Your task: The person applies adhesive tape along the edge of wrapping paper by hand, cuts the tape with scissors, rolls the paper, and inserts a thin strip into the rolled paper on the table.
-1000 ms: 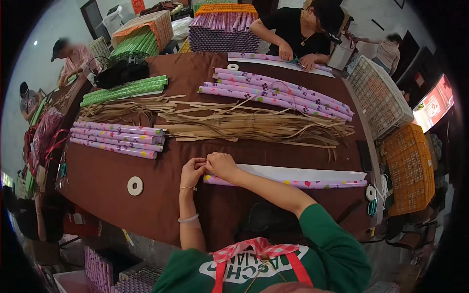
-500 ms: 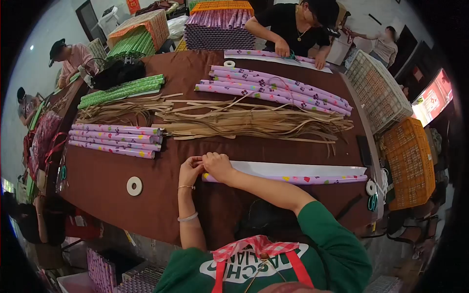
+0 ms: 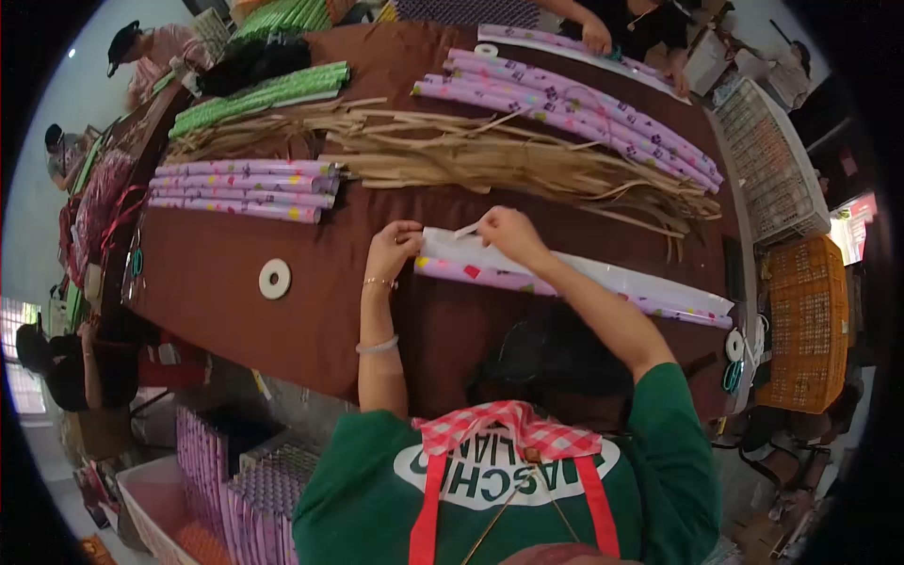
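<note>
My left hand (image 3: 395, 247), with a bracelet and a bangle on its wrist, pinches the left end of a purple patterned sheet (image 3: 513, 277), partly rolled with its white inner side (image 3: 603, 273) showing. To the right, my right hand (image 3: 506, 233) is closed on a small pale strip (image 3: 467, 230) above the white side. A white tape roll (image 3: 274, 279) lies to the left. Beyond my hands are long brown strips (image 3: 508, 155) and a stack of purple rolls (image 3: 245, 188).
Green rolls (image 3: 259, 99) and more purple rolls (image 3: 574, 113) lie farther back. Across the table, a co-worker's hand (image 3: 596, 36) is over another purple sheet. An orange crate (image 3: 805, 325) and a pale crate (image 3: 772, 160) stand at the right. Teal scissors (image 3: 732, 376) lie near the right edge.
The view has tilted down, so the table appears higher. My right hand has moved away from my left, with a pale strip now showing at its fingers. More of the sheet's left end is exposed.
</note>
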`<state>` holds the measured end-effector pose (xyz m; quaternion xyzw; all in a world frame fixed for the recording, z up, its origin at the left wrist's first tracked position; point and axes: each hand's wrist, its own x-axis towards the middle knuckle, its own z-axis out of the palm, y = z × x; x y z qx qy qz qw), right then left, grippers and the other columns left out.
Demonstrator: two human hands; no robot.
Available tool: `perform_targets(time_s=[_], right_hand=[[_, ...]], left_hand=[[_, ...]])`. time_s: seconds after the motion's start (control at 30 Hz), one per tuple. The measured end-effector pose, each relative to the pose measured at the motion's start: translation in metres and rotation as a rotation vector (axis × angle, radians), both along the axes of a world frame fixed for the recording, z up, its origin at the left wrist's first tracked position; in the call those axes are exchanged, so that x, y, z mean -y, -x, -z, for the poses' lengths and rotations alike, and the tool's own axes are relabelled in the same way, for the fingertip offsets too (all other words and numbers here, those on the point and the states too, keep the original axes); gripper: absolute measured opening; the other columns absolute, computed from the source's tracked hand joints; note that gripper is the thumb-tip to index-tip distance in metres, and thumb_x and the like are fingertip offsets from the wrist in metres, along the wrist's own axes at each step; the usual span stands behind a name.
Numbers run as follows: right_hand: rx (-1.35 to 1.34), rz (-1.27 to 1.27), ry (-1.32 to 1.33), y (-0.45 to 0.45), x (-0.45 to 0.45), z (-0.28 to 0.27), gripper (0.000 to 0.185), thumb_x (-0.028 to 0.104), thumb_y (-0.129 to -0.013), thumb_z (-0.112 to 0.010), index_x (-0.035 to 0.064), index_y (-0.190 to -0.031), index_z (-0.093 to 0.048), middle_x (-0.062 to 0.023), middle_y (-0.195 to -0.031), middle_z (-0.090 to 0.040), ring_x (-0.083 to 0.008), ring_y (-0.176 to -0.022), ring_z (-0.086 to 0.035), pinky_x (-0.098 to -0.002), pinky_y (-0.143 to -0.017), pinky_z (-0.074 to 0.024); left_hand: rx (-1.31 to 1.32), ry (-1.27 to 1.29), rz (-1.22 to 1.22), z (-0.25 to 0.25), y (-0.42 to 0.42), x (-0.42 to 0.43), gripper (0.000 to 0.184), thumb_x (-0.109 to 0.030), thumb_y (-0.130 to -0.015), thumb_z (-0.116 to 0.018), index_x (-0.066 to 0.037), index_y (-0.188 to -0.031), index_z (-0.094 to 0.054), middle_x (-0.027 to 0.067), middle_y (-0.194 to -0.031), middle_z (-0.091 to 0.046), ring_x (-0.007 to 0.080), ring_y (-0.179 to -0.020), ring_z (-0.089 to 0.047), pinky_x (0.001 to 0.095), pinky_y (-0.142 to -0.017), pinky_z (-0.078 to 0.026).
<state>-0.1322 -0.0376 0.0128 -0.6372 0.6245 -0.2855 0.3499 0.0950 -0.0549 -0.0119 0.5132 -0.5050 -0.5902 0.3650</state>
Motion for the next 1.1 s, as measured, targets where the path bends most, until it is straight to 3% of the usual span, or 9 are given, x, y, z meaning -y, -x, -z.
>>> perform_targets(time_s=[0.13, 0.4, 0.47, 0.6, 0.7, 0.83, 0.97, 1.03, 1.1], right_hand=[[0.086, 0.082, -0.160, 0.047, -0.031, -0.015, 0.020, 0.023, -0.082, -0.053, 0.0042, -0.081, -0.058, -0.0008, -0.064, -0.059, -0.0069, -0.053, -0.048, -0.0233, -0.045, -0.0383], [0.145, 0.400, -0.221, 0.178, -0.128, -0.033, 0.018, 0.018, -0.085, -0.050, 0.0011, -0.084, -0.056, -0.0001, -0.064, -0.055, -0.0059, -0.049, -0.041, -0.0229, -0.045, -0.0343], [0.091, 0.534, -0.249, 0.220, -0.162, -0.042, 0.019, 0.019, -0.086, -0.049, 0.0007, -0.082, -0.055, -0.0003, -0.062, -0.053, -0.0068, -0.053, -0.044, -0.0229, -0.049, -0.0365], [-0.216, 0.695, 0.021, 0.292, -0.216, -0.017, 0.025, 0.023, -0.087, -0.052, -0.0007, -0.081, -0.054, -0.0043, -0.060, -0.051, -0.0116, -0.058, -0.050, -0.0268, -0.055, -0.0408], [-0.305, 0.582, 0.165, 0.246, -0.209, -0.035, 0.025, 0.025, -0.084, -0.057, 0.0004, -0.084, -0.056, -0.0067, -0.065, -0.054, -0.0141, -0.059, -0.052, -0.0273, -0.057, -0.0407], [-0.061, 0.221, 0.090, 0.151, -0.152, -0.057, 0.021, 0.021, -0.078, -0.064, 0.0027, -0.083, -0.057, -0.0036, -0.073, -0.054, -0.0124, -0.067, -0.051, -0.0264, -0.061, -0.0410], [-0.302, -0.120, 0.121, 0.057, -0.091, -0.055, 0.038, 0.044, -0.076, -0.059, 0.0060, -0.079, -0.061, -0.0094, -0.083, -0.060, -0.0244, -0.076, -0.059, -0.0352, -0.065, -0.0455], [-0.485, -0.280, -0.039, 0.020, -0.064, -0.054, 0.038, 0.045, -0.076, -0.054, 0.0076, -0.077, -0.060, -0.0099, -0.085, -0.061, -0.0271, -0.081, -0.059, -0.0387, -0.065, -0.0463], [-0.497, -0.292, 0.094, -0.002, -0.051, -0.031, 0.033, 0.040, -0.077, -0.054, 0.0079, -0.078, -0.060, -0.0099, -0.085, -0.060, -0.0278, -0.081, -0.059, -0.0403, -0.064, -0.0460]], left_hand=[[-0.028, 0.013, -0.019, 0.000, 0.001, 0.001, 0.027, -0.004, -0.076, -0.063, 0.006, -0.099, -0.056, 0.0072, -0.084, -0.063, 0.0103, -0.073, -0.059, 0.0221, -0.064, -0.049], [0.013, 0.029, -0.004, 0.003, -0.001, 0.004, 0.028, -0.006, -0.075, -0.065, 0.004, -0.100, -0.057, 0.0067, -0.086, -0.063, 0.0096, -0.073, -0.058, 0.0213, -0.063, -0.047], [0.018, 0.027, -0.001, 0.009, -0.003, 0.006, 0.029, -0.008, -0.075, -0.066, 0.004, -0.101, -0.057, 0.0062, -0.087, -0.063, 0.0093, -0.074, -0.058, 0.0206, -0.064, -0.047], [0.085, 0.032, -0.003, 0.010, -0.004, 0.007, 0.030, -0.010, -0.076, -0.065, 0.003, -0.102, -0.057, 0.0058, -0.088, -0.063, 0.0095, -0.076, -0.058, 0.0207, -0.065, -0.047], [0.038, 0.013, 0.008, 0.013, -0.006, 0.009, 0.031, -0.009, -0.076, -0.065, 0.004, -0.103, -0.056, 0.0062, -0.090, -0.062, 0.0101, -0.077, -0.059, 0.0206, -0.066, -0.047], [0.045, 0.010, 0.011, 0.014, -0.007, 0.012, 0.029, -0.008, -0.077, -0.064, 0.002, -0.103, -0.056, 0.0060, -0.090, -0.062, 0.0089, -0.076, -0.058, 0.0186, -0.065, -0.047], [0.019, -0.015, 0.022, 0.015, -0.009, 0.013, 0.029, -0.008, -0.077, -0.064, 0.001, -0.103, -0.056, 0.0047, -0.089, -0.062, 0.0075, -0.074, -0.058, 0.0179, -0.065, -0.046], [0.004, -0.018, 0.036, 0.016, -0.011, 0.015, 0.029, -0.008, -0.078, -0.064, 0.001, -0.104, -0.055, 0.0044, -0.089, -0.062, 0.0079, -0.074, -0.058, 0.0178, -0.065, -0.046], [0.025, -0.011, 0.049, 0.011, -0.010, 0.012, 0.029, -0.008, -0.078, -0.064, 0.001, -0.104, -0.055, 0.0045, -0.089, -0.062, 0.0081, -0.075, -0.058, 0.0180, -0.065, -0.046]])
